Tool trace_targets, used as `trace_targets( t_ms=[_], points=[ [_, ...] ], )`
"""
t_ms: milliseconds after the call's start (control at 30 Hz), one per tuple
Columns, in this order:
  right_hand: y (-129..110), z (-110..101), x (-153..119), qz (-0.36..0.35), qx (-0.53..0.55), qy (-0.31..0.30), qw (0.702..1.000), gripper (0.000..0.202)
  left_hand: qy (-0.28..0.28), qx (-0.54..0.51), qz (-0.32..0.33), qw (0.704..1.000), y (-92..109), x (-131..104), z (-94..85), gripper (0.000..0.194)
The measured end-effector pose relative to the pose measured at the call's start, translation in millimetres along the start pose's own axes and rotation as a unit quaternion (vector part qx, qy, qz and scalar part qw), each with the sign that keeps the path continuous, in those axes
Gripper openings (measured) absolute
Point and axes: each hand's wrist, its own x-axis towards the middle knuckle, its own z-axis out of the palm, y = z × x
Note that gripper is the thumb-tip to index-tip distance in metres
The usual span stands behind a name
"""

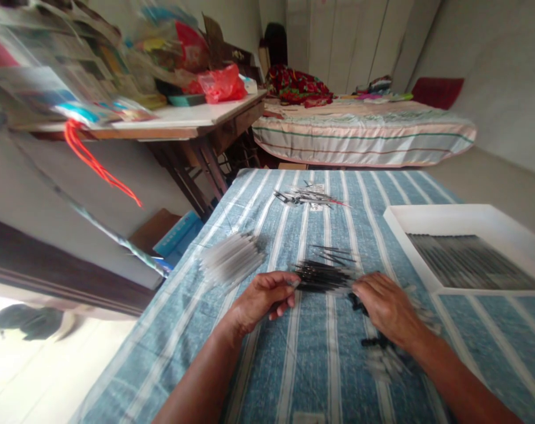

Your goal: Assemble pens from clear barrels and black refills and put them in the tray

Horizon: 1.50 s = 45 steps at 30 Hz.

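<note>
My left hand (267, 299) is closed in a pinch at the left end of a pile of thin black pen refills (322, 275). A small pale tip shows at its thumb and forefinger; what it belongs to is not clear. My right hand (389, 309) is bent over the right end of the pile, fingertips together, their contents hidden. Small black pieces (358, 304) lie beneath that hand, beside blurred whitish pieces (387, 360). Left of the pile lies a bundle of clear pen barrels (232, 259).
A white box (439, 215) with a row of dark, slim pens (470, 259) stands at the right. Loose thin parts (309, 195) lie on the striped cloth (267, 365) farther back. Beyond are a cluttered desk (174, 118) and a bed (359, 132).
</note>
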Motion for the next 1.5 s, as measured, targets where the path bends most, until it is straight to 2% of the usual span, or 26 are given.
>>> trace_targets(
  t_ms=[400, 700, 933, 1233, 1500],
  points=[
    [1.8, -2.0, -0.8, -0.012, 0.000, 0.012, 1.000, 0.026, 0.002, 0.035, 0.002, 0.999, 0.1, -0.3, -1.4, 0.034],
    [2.6, -7.4, -1.3, -0.024, 0.038, 0.007, 0.999, 0.025, -0.054, 0.146, -0.027, 0.987, 0.0, -0.1, -6.6, 0.033],
    [6.1, -13.4, -4.0, -0.006, 0.133, -0.007, 0.991, 0.018, -0.139, 0.191, -0.075, 0.969, 1.0, -1.9, -6.6, 0.030],
    [2.9, -15.3, -3.2, 0.034, 0.212, -0.030, 0.976, 0.018, -0.137, 0.193, -0.066, 0.969, 2.7, -2.8, -3.5, 0.028],
    [1.8, -21.0, -2.1, 0.096, 0.256, -0.069, 0.959, 0.018, -0.166, 0.192, -0.090, 0.963, 6.4, -7.0, 3.8, 0.029]
  ],
)
